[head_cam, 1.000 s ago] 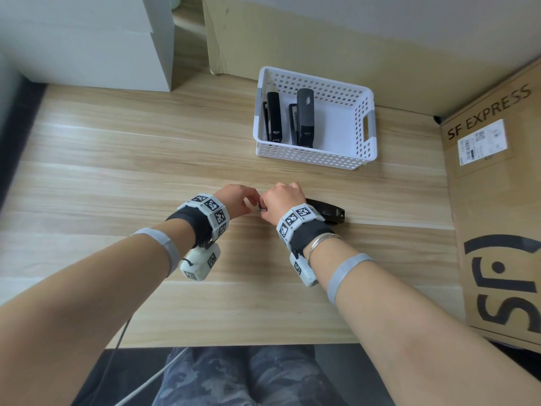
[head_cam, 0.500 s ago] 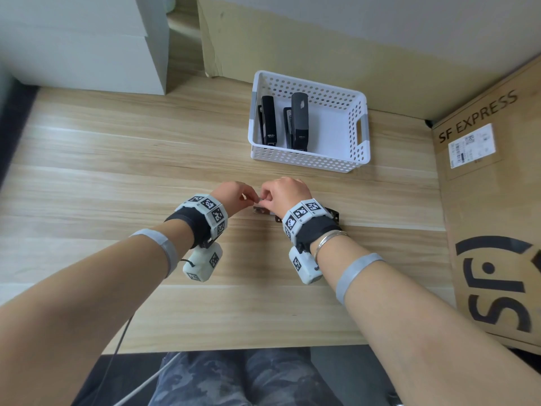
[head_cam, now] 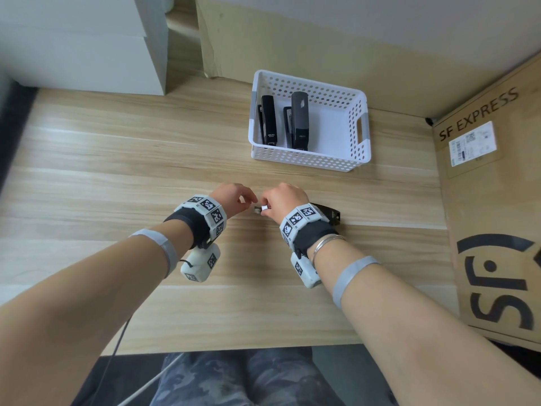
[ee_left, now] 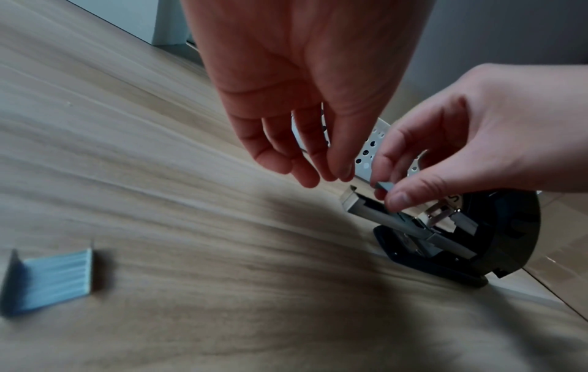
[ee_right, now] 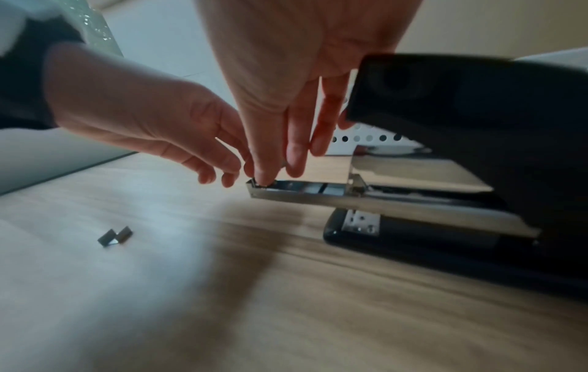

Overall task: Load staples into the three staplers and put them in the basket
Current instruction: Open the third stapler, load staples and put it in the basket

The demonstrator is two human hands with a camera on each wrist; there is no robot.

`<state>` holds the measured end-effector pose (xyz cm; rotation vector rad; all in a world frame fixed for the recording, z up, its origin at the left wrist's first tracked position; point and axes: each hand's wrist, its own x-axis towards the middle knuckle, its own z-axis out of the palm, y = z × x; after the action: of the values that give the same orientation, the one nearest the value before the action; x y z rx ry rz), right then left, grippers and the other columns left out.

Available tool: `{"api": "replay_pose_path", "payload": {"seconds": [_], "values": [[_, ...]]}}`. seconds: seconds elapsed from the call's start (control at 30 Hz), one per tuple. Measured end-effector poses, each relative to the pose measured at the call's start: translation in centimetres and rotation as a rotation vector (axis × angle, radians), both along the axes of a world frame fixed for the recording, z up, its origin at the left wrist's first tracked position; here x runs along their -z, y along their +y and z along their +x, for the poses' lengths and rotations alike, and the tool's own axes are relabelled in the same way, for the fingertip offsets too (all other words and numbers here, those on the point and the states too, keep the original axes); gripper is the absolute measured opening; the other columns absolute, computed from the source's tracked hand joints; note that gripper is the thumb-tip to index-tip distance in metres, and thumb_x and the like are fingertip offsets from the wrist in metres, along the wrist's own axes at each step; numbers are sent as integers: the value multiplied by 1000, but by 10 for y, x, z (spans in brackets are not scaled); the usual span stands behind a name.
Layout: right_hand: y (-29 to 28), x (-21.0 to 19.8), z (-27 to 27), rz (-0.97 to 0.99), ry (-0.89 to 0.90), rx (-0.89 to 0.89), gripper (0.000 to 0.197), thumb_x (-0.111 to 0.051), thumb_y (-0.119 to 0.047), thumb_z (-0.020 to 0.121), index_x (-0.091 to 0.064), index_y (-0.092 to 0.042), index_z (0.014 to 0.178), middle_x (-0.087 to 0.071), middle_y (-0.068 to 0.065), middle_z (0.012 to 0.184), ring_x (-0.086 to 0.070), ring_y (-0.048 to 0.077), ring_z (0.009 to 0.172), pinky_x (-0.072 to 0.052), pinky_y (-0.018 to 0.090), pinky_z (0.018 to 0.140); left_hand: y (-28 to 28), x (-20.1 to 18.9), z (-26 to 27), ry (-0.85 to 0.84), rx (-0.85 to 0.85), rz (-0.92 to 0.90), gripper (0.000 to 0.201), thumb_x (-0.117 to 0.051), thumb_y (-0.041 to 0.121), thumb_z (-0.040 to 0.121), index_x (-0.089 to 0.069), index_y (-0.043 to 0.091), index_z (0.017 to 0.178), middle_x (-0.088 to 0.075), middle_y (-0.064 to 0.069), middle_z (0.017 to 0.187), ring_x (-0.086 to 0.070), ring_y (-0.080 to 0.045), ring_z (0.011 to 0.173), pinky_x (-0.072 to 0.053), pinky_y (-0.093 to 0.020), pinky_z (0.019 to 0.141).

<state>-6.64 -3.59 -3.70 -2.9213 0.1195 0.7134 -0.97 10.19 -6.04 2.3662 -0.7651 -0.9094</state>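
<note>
Keep the right hand (ee_left: 477, 141) pinching the staple strip (ee_left: 383, 185) level over the open stapler (ee_right: 445, 196) on the table (head_cam: 117, 177), seat it flat in the metal channel (ee_right: 305, 192), left hand (ee_left: 302, 83) loose, holding nothing.

Worktop (head_cam: 117, 171): basket (head_cam: 358, 155) at the far side, right of centre, near the back wall. In the basket: two staplers side by side, left stapler (head_cam: 268, 120) and right stapler (head_cam: 300, 120), both lying lengthwise in the left half. Third stapler (head_cam: 329, 213) on the worktop, nearer than the basket, under the right hand (head_cam: 285, 197); its tray (ee_right: 299, 191) juts out leftward, above the worktop. Left hand (head_cam: 234, 197) just left of the right hand, fingertips close together over the tray end. Loose staple strip (ee_left: 54, 279) on the worktop, left of the third stapler, well apart. Cardboard box (head_cam: 494, 200) at the right edge. Cabinet (head_cam: 82, 45) at the far left.
</note>
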Motion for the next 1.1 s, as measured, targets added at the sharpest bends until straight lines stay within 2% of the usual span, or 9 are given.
{"api": "replay_pose_path", "payload": {"seconds": [0.1, 0.3, 0.43, 0.5, 0.7, 0.77, 0.87, 0.93, 1.1], "values": [[2, 8, -1, -19, -22, -23, 22, -58, -40, 90, -67, -27, 105, -67, 0, 108, -51, 19, 116, -35, 32, 97, 1, 1, -2, 17, 27, 6, 27, -54, 7, 86, -65, 11, 110, -66, -13, 111, -62, -29, 96, -41, -23, 83], [5, 14, -1, -106, -15, -53, 21, -56, -43, 91, -68, -27, 99, -69, -3, 100, -52, 17, 112, -32, 34, 97, 0, 5, -4, 7, 42, 9, 28, -53, 8, 86, -64, 12, 112, -65, -11, 112, -62, -28, 95, -38, -20, 80], [6, 15, 0, -141, 17, -64, 26, -57, -47, 89, -68, -26, 101, -69, -2, 100, -53, 17, 109, -32, 34, 95, 0, 6, -4, 6, 52, 5, 28, -54, 9, 86, -64, 13, 112, -65, -11, 112, -52, -17, 81, -38, -20, 80], [6, 13, 3, -126, 49, -35, 31, -54, -49, 90, -70, -26, 103, -69, -1, 100, -54, 18, 109, -32, 35, 96, 1, 7, -3, 2, 63, 14, 28, -54, 8, 86, -63, 13, 112, -65, -10, 112, -52, -18, 81, -39, -21, 80], [8, 14, 9, -118, 94, 46, 22, -54, -36, 93, -71, -26, 103, -70, 1, 103, -58, 21, 107, -34, 35, 94, 13, 8, 7, -14, 53, 50, 26, -55, 5, 85, -63, 11, 109, -66, -9, 111, -51, -13, 79, -45, -27, 84], [8, 12, 10, -117, 108, 71, 17, -58, -29, 91, -70, -25, 102, -69, 0, 104, -58, 21, 108, -34, 35, 95, 20, 8, 10, -17, 45, 83, 26, -55, 6, 85, -63, 11, 109, -66, -8, 111, -51, -14, 80, -46, -28, 85], [7, 7, 12, -113, 133, 90, 24, -60, -16, 87, -67, -24, 108, -68, -1, 109, -55, 22, 112, -34, 37, 98, 32, 8, 13, -42, 53, 159, 26, -53, 7, 84, -63, 12, 108, -65, -8, 112, -58, -22, 91, -45, -29, 87], [8, 5, 13, -123, 115, 92, 21, -60, -20, 88, -67, -24, 107, -67, 0, 110, -55, 22, 113, -34, 38, 98, 41, 8, 14, -56, 67, 218, 26, -55, 8, 82, -63, 12, 107, -63, -10, 113, -59, -27, 100, -45, -32, 89], [13, 5, 11, -108, 52, 117, 18, -56, -19, 90, -69, -24, 102, -68, 1, 106, -55, 23, 110, -35, 38, 95, 62, 8, 16, -21, 207, 373, 39, -75, 20, 72, -61, 13, 107, -58, -9, 114, -56, -26, 105, -48, -36, 90]]}}
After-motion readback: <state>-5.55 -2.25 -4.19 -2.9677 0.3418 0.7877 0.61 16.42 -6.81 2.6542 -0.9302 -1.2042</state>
